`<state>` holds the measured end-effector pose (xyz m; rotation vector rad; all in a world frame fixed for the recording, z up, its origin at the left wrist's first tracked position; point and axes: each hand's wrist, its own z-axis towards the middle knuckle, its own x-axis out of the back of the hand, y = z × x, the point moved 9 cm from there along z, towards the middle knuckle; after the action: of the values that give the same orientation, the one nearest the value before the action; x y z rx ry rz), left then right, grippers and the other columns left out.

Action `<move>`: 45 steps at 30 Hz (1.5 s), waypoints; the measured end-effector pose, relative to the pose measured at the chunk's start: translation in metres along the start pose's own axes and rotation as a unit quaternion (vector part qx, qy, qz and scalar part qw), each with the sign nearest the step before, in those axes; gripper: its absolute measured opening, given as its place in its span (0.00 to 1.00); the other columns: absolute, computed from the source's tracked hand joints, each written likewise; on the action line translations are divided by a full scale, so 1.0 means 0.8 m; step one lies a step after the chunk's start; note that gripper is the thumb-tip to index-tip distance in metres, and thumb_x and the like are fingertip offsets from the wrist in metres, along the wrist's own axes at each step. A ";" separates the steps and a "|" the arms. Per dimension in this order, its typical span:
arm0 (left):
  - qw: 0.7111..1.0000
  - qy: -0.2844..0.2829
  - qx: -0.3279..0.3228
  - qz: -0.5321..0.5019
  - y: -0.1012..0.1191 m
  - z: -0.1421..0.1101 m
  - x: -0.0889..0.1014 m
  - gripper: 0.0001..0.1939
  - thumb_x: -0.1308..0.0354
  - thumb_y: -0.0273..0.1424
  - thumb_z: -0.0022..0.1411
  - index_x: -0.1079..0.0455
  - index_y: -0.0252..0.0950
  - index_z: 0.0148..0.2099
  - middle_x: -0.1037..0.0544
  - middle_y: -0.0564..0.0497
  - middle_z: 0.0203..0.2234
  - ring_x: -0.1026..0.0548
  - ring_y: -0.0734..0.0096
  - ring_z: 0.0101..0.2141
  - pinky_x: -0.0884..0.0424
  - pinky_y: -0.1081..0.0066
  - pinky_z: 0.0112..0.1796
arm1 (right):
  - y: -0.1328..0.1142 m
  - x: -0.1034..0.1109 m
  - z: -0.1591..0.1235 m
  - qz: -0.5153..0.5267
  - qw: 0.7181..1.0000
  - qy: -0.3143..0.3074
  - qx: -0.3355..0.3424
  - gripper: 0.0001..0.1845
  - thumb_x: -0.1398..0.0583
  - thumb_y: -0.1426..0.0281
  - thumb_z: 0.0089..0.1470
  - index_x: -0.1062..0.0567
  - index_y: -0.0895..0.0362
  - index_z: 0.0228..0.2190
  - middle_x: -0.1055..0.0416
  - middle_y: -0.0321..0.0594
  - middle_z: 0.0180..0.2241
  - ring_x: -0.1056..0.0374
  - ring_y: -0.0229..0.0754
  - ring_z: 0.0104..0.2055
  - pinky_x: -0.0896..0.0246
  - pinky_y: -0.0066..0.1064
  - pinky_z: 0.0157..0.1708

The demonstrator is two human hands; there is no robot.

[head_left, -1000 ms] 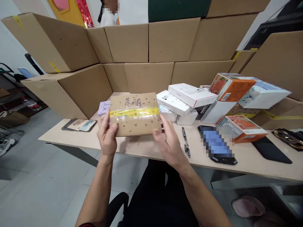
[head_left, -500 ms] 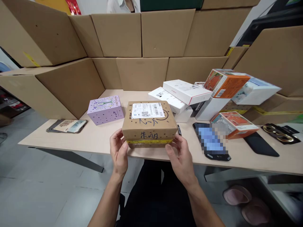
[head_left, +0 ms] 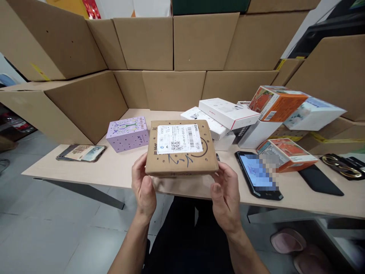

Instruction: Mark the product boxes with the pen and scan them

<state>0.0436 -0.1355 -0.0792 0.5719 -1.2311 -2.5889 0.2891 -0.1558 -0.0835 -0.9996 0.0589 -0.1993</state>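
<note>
The left hand (head_left: 144, 190) and right hand (head_left: 226, 196) hold the cardboard parcel (head_left: 182, 161) between them, fingers at its near corners, just above the front of the worktop (head_left: 119, 172). As far as shows, the parcel is lifted, with its shipping label (head_left: 179, 140) on; it looks closed and is not yet set down. The purple box (head_left: 127, 133) stands on the worktop to its left, in neither hand.
</note>
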 end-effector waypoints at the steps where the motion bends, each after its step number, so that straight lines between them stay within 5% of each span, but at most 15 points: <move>1: 1.000 0.020 -0.013 -0.010 0.004 -0.002 0.005 0.25 0.40 0.51 0.60 0.27 0.46 0.55 0.25 0.48 0.53 0.28 0.57 0.55 0.32 0.55 0.58 | 0.000 0.000 -0.004 0.006 1.000 0.003 0.005 0.24 0.43 0.58 0.65 0.37 0.47 0.60 0.36 0.46 0.61 0.35 0.49 0.62 0.34 0.48 0.60; 6: 0.993 0.091 -0.066 -0.018 0.012 -0.023 0.032 0.14 0.36 0.38 0.57 0.25 0.48 0.47 0.23 0.52 0.47 0.26 0.62 0.50 0.29 0.59 0.53 | 0.012 0.005 -0.026 -0.014 1.000 0.013 -0.007 0.17 0.43 0.61 0.64 0.34 0.49 0.53 0.36 0.49 0.61 0.37 0.51 0.64 0.33 0.48 0.57; 12: 0.999 0.037 -0.020 -0.013 -0.011 -0.054 0.043 0.26 0.33 0.39 0.53 0.26 0.50 0.56 0.27 0.48 0.49 0.28 0.56 0.51 0.27 0.60 0.49 | 0.031 0.015 -0.043 -0.088 0.993 0.013 -0.073 0.24 0.40 0.64 0.62 0.36 0.49 0.58 0.32 0.49 0.58 0.34 0.52 0.61 0.33 0.50 0.56; 26: 0.997 0.020 -0.073 0.012 -0.005 -0.062 0.035 0.19 0.37 0.38 0.59 0.24 0.50 0.53 0.27 0.47 0.45 0.28 0.55 0.50 0.28 0.55 0.50 | 0.039 0.015 -0.038 -0.138 0.984 0.010 -0.116 0.21 0.41 0.62 0.63 0.32 0.49 0.56 0.26 0.46 0.54 0.29 0.50 0.56 0.30 0.45 0.53; 31: 0.981 -0.023 -0.164 0.105 0.027 -0.061 0.018 0.20 0.39 0.41 0.62 0.25 0.52 0.57 0.31 0.47 0.54 0.37 0.47 0.63 0.43 0.42 0.64 | 0.048 0.002 -0.020 -0.045 0.987 -0.024 -0.151 0.28 0.43 0.59 0.65 0.36 0.49 0.63 0.32 0.46 0.63 0.34 0.49 0.64 0.35 0.47 0.62; 34: 0.959 -0.094 -0.208 0.169 0.052 -0.054 -0.001 0.22 0.40 0.45 0.63 0.26 0.53 0.58 0.42 0.49 0.66 0.52 0.41 0.71 0.58 0.37 0.68 | 0.050 -0.005 -0.007 0.034 0.986 -0.029 -0.160 0.33 0.43 0.57 0.65 0.42 0.50 0.67 0.37 0.45 0.67 0.40 0.48 0.69 0.44 0.48 0.68; 36: 0.942 -0.155 -0.216 0.204 0.066 -0.046 -0.016 0.22 0.42 0.45 0.66 0.30 0.54 0.61 0.49 0.51 0.71 0.57 0.41 0.72 0.59 0.35 0.68 | 0.056 -0.009 -0.004 0.067 0.982 -0.027 -0.177 0.35 0.42 0.56 0.64 0.44 0.50 0.68 0.39 0.44 0.68 0.43 0.47 0.70 0.47 0.48 0.69; 39: 0.909 -0.197 -0.264 0.255 0.096 -0.035 -0.033 0.23 0.47 0.48 0.68 0.31 0.53 0.62 0.48 0.49 0.70 0.52 0.40 0.71 0.54 0.33 0.66 | 0.068 -0.017 -0.005 0.096 0.975 -0.030 -0.200 0.35 0.42 0.54 0.64 0.43 0.48 0.68 0.39 0.40 0.68 0.46 0.47 0.71 0.50 0.48 0.71; 45: 0.869 -0.173 -0.308 0.346 0.135 -0.019 -0.057 0.26 0.43 0.43 0.66 0.35 0.43 0.63 0.29 0.39 0.60 0.36 0.39 0.65 0.51 0.35 0.63 | 0.070 -0.028 0.001 0.039 0.983 -0.054 -0.172 0.31 0.48 0.51 0.66 0.37 0.48 0.65 0.33 0.43 0.64 0.38 0.52 0.66 0.38 0.53 0.63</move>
<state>0.0944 -0.1978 0.0076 -0.4119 -0.4548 -2.2667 0.2749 -0.1216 -0.1312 -1.3491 0.0345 -0.0636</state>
